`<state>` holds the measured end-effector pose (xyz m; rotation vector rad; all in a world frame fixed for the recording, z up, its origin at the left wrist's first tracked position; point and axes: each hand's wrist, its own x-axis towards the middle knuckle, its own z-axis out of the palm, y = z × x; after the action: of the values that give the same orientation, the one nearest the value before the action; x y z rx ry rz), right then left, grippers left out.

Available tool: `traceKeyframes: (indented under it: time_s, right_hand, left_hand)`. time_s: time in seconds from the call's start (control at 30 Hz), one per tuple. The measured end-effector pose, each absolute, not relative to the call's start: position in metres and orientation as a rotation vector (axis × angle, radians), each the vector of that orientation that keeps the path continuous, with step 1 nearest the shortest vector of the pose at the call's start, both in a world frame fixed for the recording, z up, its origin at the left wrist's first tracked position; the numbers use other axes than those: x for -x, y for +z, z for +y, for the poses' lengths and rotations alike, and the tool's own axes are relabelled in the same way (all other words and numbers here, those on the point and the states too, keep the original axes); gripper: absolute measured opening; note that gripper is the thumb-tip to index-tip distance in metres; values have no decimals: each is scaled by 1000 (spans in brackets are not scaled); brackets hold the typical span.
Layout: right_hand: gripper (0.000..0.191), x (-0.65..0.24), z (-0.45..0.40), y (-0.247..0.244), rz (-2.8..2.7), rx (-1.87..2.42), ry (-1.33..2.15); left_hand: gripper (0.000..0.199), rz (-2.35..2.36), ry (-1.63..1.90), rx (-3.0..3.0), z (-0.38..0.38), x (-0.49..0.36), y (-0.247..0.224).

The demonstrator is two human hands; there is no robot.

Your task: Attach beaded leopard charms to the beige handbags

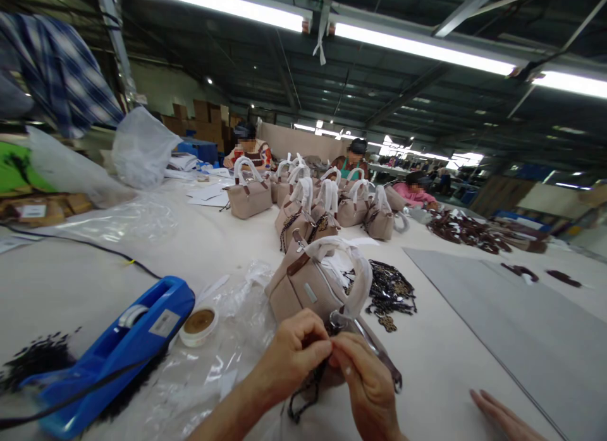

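A beige handbag (303,283) with brown trim and a wrapped white handle (363,276) stands tilted on the table before me. At its near end, my left hand (301,349) and my right hand (365,378) meet fingertip to fingertip in a pinch. A black cord (303,403) hangs beneath the fingers and seems to run up between them; the exact pinched spot is hidden. Just above the fingertips shows a metal ring (337,317) on the bag. Behind the bag lies a heap of black cord tassels (391,286) with bronze-coloured ornaments.
Left of me are a blue tape dispenser (118,352), a tape roll (199,324), clear plastic (227,340) and black strands (42,359). More handbags (249,197) stand farther back. A grey sheet (512,314) covers the right side. Another person's hand (502,416) rests at lower right.
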<state>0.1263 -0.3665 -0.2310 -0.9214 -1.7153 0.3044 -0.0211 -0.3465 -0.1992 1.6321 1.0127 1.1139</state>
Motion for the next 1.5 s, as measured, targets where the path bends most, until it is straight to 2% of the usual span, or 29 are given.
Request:
traceKeyframes:
  time_s: [0.17, 0.37, 0.57, 1.03, 1.33, 1.5]
  right_hand:
    - [18, -121, -370, -237, -1819, 887, 301]
    - [20, -124, -374, -244, -1860, 925, 313]
    - [28, -126, -372, -247, -1872, 932, 282]
    - [23, -130, -371, -225, -1896, 921, 197]
    - [20, -138, -372, -211, -1819, 1012, 183]
    - [17, -149, -367, -204, -1733, 1006, -58]
  left_hand:
    - [21, 1326, 867, -1973, -315, 5, -193]
    - [18, 1416, 632, -2290, -296, -20, -178]
    - [25, 1487, 503, -2474, -305, -26, -163]
    - [25, 1471, 807, -2330, -300, -19, -140]
    - [23, 1292, 871, -2135, -297, -19, -156]
    - [16, 1195, 905, -2055, -299, -15, -165]
